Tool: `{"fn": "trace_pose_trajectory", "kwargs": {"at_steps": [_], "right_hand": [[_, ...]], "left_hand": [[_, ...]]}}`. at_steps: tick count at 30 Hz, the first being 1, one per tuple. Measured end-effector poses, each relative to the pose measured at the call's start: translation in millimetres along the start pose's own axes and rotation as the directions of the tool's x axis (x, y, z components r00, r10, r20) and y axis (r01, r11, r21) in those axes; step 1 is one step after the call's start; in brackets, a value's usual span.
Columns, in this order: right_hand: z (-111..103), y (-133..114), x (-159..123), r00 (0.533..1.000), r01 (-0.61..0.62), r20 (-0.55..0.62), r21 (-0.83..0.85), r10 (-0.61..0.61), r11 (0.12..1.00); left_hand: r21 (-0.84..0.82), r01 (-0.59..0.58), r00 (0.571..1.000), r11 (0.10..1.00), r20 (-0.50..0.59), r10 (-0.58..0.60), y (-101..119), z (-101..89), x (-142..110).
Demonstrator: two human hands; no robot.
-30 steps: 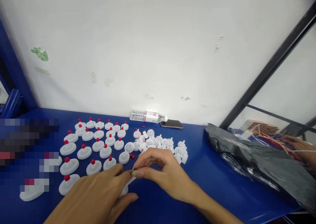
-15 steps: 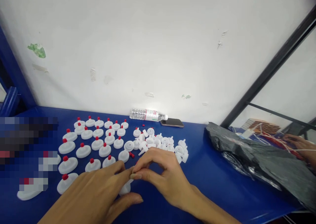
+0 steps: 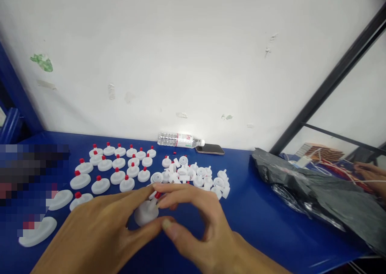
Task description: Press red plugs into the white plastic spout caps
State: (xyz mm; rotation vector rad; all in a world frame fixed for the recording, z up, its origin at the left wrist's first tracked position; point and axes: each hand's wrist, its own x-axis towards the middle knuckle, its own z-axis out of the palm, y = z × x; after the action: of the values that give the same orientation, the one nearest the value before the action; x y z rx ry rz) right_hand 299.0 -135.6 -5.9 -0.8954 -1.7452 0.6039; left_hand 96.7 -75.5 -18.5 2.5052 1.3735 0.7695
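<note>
A white disc-shaped nozzle cap [image 3: 146,213] with a small red tip [image 3: 157,194] is tilted between my hands at the bottom middle. My left hand [image 3: 105,221] holds it, the index finger above and the thumb below; part of the disc is hidden behind that hand. My right hand [image 3: 196,221] is at the nozzle side, with a fingertip beside the red tip. Its thumb is apart from the index finger and meets my left thumb. Left of my hands stand several white caps with red tips [image 3: 101,184]. Beyond them is a pile of white caps without red tips [image 3: 199,180].
A clear plastic bottle [image 3: 181,140] lies by the wall, next to a phone [image 3: 210,149]. A dark grey plastic bag [image 3: 301,193] covers the right of the blue table [image 3: 256,233]. Another person's hand [image 3: 370,175] works beyond the rack at far right.
My right thumb has come away from the index finger and dropped lower. The red-tipped cap between my hands now shows more, as my left hand has shifted left.
</note>
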Motion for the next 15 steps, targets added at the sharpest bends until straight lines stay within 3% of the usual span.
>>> {"fn": "trace_pose_trajectory", "kwargs": {"at_steps": [3,6,15], "right_hand": [[2,3,-4,0.996,0.074,0.050,-0.085,-0.070,0.994],[4,8,-4,0.984,0.174,0.059,-0.098,-0.169,0.980],[2,14,-4,0.966,0.251,-0.002,-0.231,-0.259,0.940]], "left_hand": [[-0.108,-0.005,0.999,0.994,-0.043,0.000,3,-3.4,2],[-0.200,0.055,0.998,0.978,-0.005,-0.057,10,-0.8,1],[-0.327,0.114,0.993,0.938,0.066,-0.098,23,10.6,-1]]}}
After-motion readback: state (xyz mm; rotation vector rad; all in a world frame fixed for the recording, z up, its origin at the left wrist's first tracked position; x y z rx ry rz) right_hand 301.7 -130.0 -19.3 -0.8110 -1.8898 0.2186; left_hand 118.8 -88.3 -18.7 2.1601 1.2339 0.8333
